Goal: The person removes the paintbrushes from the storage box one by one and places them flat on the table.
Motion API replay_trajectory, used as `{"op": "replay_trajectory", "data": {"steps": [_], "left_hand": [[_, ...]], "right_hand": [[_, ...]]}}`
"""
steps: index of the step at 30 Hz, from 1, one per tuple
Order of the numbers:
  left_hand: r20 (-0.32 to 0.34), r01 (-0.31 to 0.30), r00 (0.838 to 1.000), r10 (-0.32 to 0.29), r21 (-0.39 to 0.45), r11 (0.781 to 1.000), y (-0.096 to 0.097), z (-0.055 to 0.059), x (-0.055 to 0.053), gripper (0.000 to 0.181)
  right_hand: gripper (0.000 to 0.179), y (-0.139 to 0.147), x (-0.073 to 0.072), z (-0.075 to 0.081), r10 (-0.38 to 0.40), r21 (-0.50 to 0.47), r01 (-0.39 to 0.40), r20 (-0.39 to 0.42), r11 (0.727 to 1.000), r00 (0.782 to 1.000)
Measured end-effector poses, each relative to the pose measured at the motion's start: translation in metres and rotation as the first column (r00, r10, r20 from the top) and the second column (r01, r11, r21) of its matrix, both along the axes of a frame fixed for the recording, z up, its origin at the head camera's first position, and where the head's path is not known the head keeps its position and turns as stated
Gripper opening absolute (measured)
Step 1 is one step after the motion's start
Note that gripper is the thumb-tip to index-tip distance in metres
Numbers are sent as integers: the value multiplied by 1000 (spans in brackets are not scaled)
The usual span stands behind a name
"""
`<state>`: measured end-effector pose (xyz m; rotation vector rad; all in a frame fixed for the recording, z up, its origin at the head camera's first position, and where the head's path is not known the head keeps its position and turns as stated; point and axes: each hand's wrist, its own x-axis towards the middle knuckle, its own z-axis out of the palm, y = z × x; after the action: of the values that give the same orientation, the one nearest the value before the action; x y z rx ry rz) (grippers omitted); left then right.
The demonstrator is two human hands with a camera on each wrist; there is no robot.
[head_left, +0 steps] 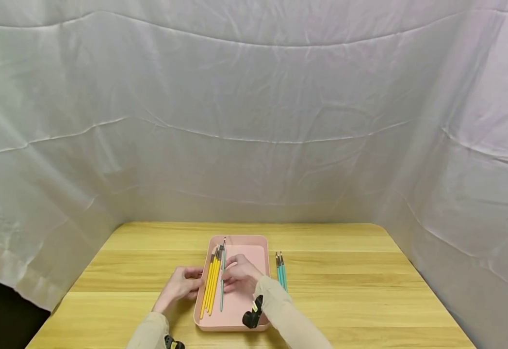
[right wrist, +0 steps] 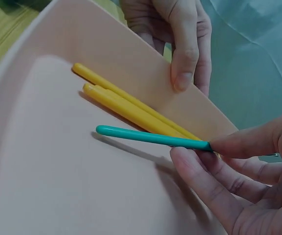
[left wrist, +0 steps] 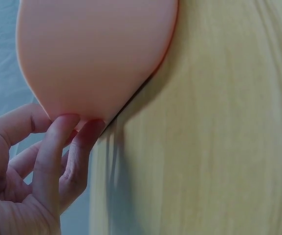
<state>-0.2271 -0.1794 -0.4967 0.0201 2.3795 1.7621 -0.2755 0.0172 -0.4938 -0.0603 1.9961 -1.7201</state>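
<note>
A pink rectangular tray [head_left: 236, 316] lies on the table. My right hand [head_left: 241, 271] is over it and pinches a teal paintbrush [right wrist: 145, 136] between thumb and fingers, the handle's rounded end just above the tray floor and casting a shadow there. Several yellow paintbrushes [head_left: 212, 283] lie side by side along the tray's left wall, bristles pointing away from me. At that wall, my left hand [head_left: 181, 285] grips the tray's edge; in the right wrist view its thumb hooks over the rim, and the left wrist view shows fingertips against the outer side.
Just right of the tray, more teal paintbrushes [head_left: 282, 272] lie on the wooden table [head_left: 358, 291], their lower ends hidden by the right sleeve. Pale curtains [head_left: 254, 169] enclose the table at the back and sides. A small black device [head_left: 252, 317] sits on the right wrist.
</note>
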Motion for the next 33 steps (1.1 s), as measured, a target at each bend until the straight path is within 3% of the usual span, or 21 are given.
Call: {"op": "replay_trajectory", "data": {"steps": [10,21,33], "left_hand": [[15,-11,1000,11,-6,1000,0,0,0,41],[18,-14,1000,15,-13,1000,1,0,-1,41],[-1,19,1000,-19,8,1000,-1,0,0,42]], "right_hand": [[31,9,8,6,21,-15,-21,-27,1000,999],[37,29,15,16,86,-46,-91,-115,995,990],[44,57,27,26,104,-98,-121,-157,988,982]]}}
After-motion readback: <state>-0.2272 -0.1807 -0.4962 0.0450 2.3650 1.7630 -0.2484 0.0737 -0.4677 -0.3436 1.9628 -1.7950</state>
